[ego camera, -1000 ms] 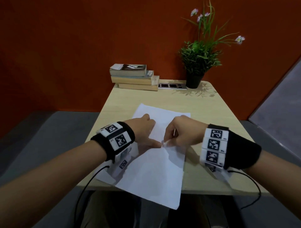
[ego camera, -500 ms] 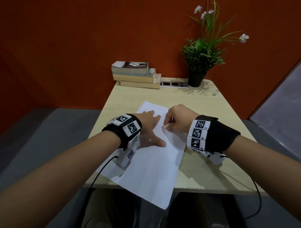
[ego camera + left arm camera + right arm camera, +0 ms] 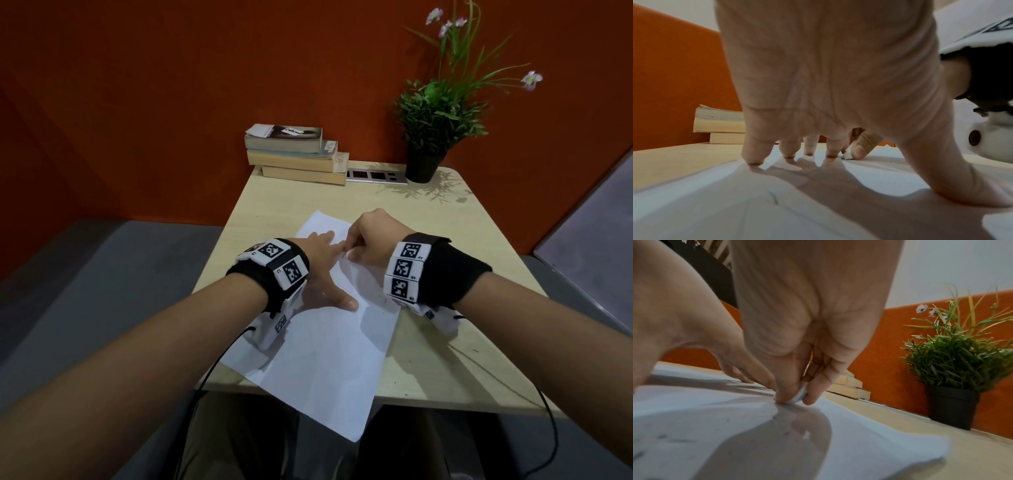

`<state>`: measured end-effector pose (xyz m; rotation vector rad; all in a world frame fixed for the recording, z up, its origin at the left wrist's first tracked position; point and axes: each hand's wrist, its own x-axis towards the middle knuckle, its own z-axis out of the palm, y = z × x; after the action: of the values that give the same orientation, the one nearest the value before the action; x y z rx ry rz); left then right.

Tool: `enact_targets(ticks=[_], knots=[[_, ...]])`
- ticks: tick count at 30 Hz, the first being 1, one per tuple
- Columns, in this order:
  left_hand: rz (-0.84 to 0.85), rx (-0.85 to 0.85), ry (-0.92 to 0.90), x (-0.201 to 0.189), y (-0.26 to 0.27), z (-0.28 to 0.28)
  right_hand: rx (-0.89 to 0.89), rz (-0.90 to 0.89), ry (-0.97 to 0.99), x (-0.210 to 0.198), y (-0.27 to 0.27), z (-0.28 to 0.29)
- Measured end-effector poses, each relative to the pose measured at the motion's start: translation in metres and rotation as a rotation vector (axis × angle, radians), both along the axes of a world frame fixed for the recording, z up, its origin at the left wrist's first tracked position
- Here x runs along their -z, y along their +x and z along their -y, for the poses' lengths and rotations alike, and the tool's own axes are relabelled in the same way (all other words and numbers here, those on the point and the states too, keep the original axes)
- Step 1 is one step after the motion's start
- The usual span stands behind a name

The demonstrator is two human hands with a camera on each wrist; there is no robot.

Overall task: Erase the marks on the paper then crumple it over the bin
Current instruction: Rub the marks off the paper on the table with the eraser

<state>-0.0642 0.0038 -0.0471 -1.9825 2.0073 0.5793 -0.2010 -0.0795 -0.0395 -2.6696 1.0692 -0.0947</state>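
Observation:
A white sheet of paper (image 3: 329, 359) lies at an angle on the light wooden table (image 3: 281, 205), its near corner hanging over the front edge. My left hand (image 3: 322, 270) lies spread on the sheet, fingertips (image 3: 754, 158) and thumb pressing it flat. My right hand (image 3: 368, 238) pinches a small white eraser (image 3: 799, 395) between thumb and fingers, its tip touching the paper beside my left fingers. The eraser (image 3: 846, 155) also shows in the left wrist view. Faint dark specks (image 3: 727, 420) sit on the sheet. No bin is in view.
A stack of three books (image 3: 296, 154) sits at the back of the table against the orange wall. A potted plant (image 3: 435, 116) stands at the back right, with a silver socket strip (image 3: 375, 176) between them. Grey floor lies on both sides.
Both hands have moved farther up the sheet, away from me, the right hand still pinching the eraser. The paper has stayed in place under the left hand.

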Motion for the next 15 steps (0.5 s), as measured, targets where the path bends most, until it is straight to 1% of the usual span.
enact_targets(ticks=[5, 9, 11, 15], knots=[[0.039, -0.021, -0.010, 0.003, -0.001, -0.005, -0.052, -0.025, 0.050, 0.003, -0.022, -0.022], [0.014, -0.027, 0.026, -0.002, -0.001, -0.005, -0.146, -0.084, 0.115, -0.001, -0.042, -0.041], [0.015, -0.025, 0.031, -0.003, -0.001, -0.004, -0.150, -0.095, 0.116, -0.004, -0.038, -0.037], [0.016, -0.014, -0.009, 0.000, 0.000, -0.004, -0.067, -0.055, 0.055, -0.003, -0.012, -0.009]])
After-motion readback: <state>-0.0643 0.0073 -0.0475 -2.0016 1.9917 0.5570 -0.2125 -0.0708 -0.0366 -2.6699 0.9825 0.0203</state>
